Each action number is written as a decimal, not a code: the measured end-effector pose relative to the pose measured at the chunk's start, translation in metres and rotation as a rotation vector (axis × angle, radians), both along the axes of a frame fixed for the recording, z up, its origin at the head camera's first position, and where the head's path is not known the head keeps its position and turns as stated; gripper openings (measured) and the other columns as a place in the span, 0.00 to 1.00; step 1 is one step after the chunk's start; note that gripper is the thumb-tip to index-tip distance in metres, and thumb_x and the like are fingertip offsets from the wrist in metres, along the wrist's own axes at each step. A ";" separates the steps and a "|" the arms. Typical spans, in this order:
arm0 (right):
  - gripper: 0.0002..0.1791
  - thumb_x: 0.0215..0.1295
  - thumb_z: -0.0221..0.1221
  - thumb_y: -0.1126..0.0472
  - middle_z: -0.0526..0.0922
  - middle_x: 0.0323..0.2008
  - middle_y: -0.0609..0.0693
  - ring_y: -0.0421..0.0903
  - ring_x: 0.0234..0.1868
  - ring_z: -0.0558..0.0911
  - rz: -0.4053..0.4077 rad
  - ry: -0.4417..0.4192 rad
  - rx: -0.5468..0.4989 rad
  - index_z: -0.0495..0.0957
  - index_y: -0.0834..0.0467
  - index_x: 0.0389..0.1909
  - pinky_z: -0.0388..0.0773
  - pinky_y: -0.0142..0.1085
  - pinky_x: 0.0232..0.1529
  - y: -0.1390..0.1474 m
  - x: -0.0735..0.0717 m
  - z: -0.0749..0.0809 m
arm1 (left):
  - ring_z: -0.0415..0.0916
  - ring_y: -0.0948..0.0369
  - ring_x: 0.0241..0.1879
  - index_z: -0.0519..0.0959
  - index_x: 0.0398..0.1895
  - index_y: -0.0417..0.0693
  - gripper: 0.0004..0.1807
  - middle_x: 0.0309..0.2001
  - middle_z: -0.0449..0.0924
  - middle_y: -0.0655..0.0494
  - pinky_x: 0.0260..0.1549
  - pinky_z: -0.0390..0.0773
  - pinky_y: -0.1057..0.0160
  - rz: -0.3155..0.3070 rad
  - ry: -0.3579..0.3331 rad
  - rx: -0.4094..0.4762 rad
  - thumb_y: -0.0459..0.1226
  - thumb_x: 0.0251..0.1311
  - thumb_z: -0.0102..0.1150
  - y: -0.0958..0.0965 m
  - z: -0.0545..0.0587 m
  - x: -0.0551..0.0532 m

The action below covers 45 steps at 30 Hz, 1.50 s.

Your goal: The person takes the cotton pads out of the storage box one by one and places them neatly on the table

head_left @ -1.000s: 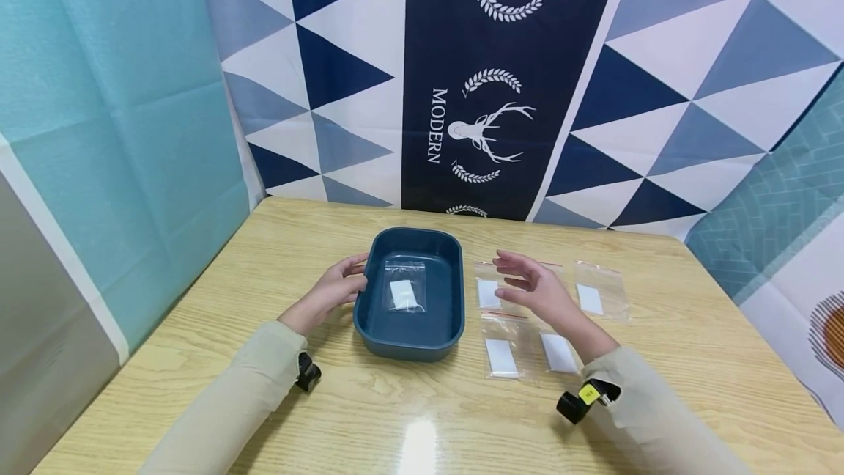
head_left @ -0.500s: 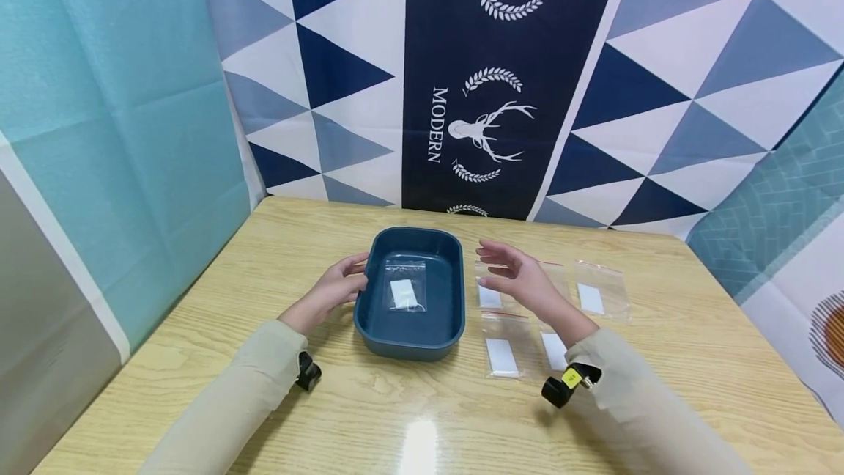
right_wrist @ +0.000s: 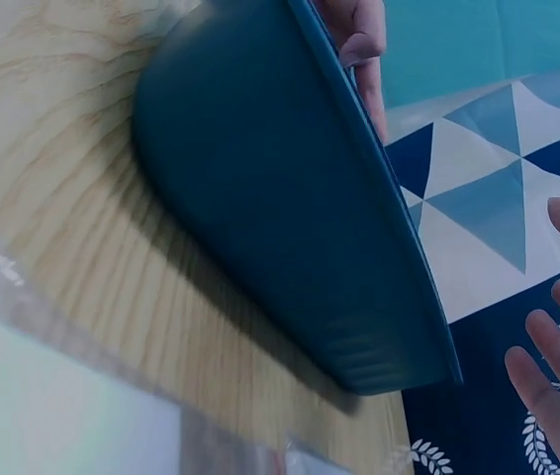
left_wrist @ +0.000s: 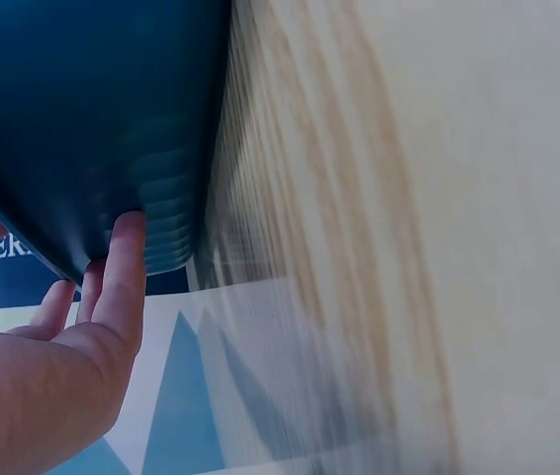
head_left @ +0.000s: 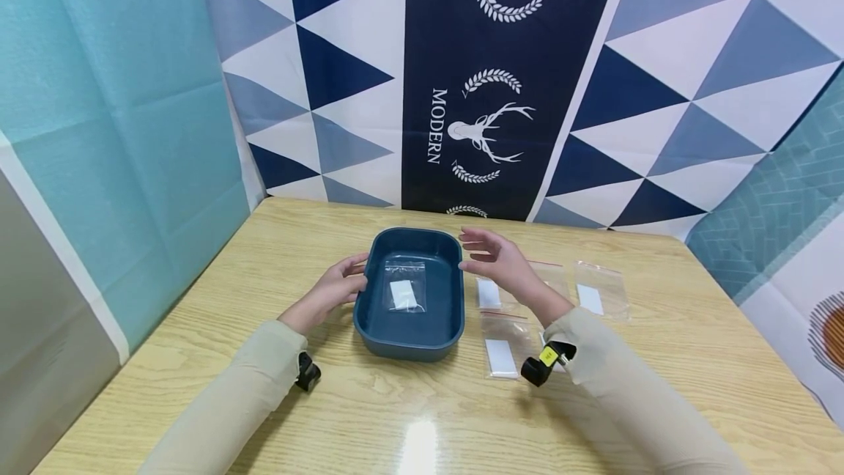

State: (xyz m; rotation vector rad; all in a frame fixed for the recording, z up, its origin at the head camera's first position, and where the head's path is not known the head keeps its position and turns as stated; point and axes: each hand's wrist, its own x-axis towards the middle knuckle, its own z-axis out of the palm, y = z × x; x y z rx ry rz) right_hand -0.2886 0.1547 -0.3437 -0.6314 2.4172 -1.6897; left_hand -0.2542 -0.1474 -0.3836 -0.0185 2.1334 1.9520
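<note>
A deep dark-blue tray [head_left: 409,343] stands on the table with one small clear zip bag [head_left: 404,292] lying inside, a white piece in it. At its left wall is my left hand [head_left: 332,288]; in the left wrist view the fingers [left_wrist: 127,262] touch the outer wall, and the thumb is at the rim. My right hand [head_left: 496,259] hovers beside the tray's right rim, holding nothing. Its fingers [right_wrist: 555,346] are spread and stand apart from the rim in the right wrist view.
Several more zip bags with white pieces lie right of the tray, such as a front one [head_left: 502,354] and a far-right one [head_left: 598,295]. My right forearm partly covers some. A patterned cloth [head_left: 471,130] hangs behind the wooden table [head_left: 297,416].
My right hand has moved left and slightly away from me, from above the zip bags to the tray's right rim. The left hand and the tray have stayed in place.
</note>
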 end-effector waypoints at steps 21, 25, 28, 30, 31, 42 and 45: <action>0.32 0.57 0.64 0.61 0.72 0.58 0.52 0.51 0.59 0.70 0.014 0.033 0.032 0.67 0.52 0.63 0.72 0.45 0.54 -0.045 -0.022 0.014 | 0.63 0.42 0.59 0.53 0.70 0.37 0.37 0.66 0.55 0.34 0.54 0.69 0.49 -0.013 0.014 -0.019 0.26 0.52 0.44 0.006 0.025 0.019; 0.32 0.57 0.64 0.61 0.71 0.58 0.52 0.53 0.60 0.69 0.020 0.028 0.033 0.67 0.53 0.63 0.70 0.46 0.55 -0.055 -0.025 0.016 | 0.63 0.42 0.59 0.53 0.70 0.37 0.37 0.66 0.55 0.34 0.54 0.68 0.48 -0.017 0.016 -0.022 0.26 0.52 0.44 0.006 0.025 0.020; 0.31 0.57 0.64 0.61 0.71 0.58 0.54 0.53 0.59 0.69 0.027 0.022 0.033 0.67 0.53 0.63 0.70 0.46 0.55 -0.062 -0.027 0.018 | 0.63 0.42 0.59 0.53 0.70 0.37 0.37 0.66 0.55 0.34 0.54 0.68 0.48 -0.015 0.016 -0.023 0.26 0.52 0.44 0.005 0.024 0.019; 0.31 0.57 0.64 0.61 0.71 0.58 0.54 0.52 0.59 0.70 0.033 0.019 0.027 0.67 0.53 0.63 0.70 0.46 0.55 -0.067 -0.029 0.019 | 0.63 0.42 0.59 0.53 0.70 0.37 0.37 0.66 0.55 0.34 0.54 0.68 0.48 -0.016 0.017 -0.020 0.26 0.52 0.44 0.005 0.024 0.019; 0.31 0.57 0.64 0.61 0.72 0.58 0.54 0.51 0.58 0.70 0.033 0.019 0.027 0.67 0.53 0.63 0.71 0.45 0.55 -0.070 -0.030 0.019 | 0.63 0.42 0.59 0.53 0.70 0.37 0.37 0.66 0.55 0.34 0.54 0.68 0.48 -0.017 0.017 -0.016 0.26 0.52 0.44 0.005 0.024 0.019; 0.31 0.58 0.62 0.64 0.73 0.57 0.54 0.54 0.58 0.70 0.000 0.011 -0.010 0.66 0.56 0.63 0.72 0.45 0.54 -0.093 -0.042 0.015 | 0.64 0.42 0.59 0.53 0.70 0.38 0.36 0.66 0.55 0.35 0.54 0.70 0.50 -0.018 0.011 -0.010 0.26 0.53 0.44 0.004 0.022 0.017; 0.30 0.58 0.62 0.64 0.73 0.57 0.54 0.53 0.58 0.71 -0.023 -0.015 -0.016 0.67 0.56 0.63 0.72 0.44 0.54 -0.097 -0.047 0.010 | 0.64 0.42 0.58 0.53 0.70 0.38 0.36 0.66 0.56 0.34 0.53 0.70 0.50 -0.019 0.008 -0.012 0.27 0.53 0.44 0.003 0.020 0.015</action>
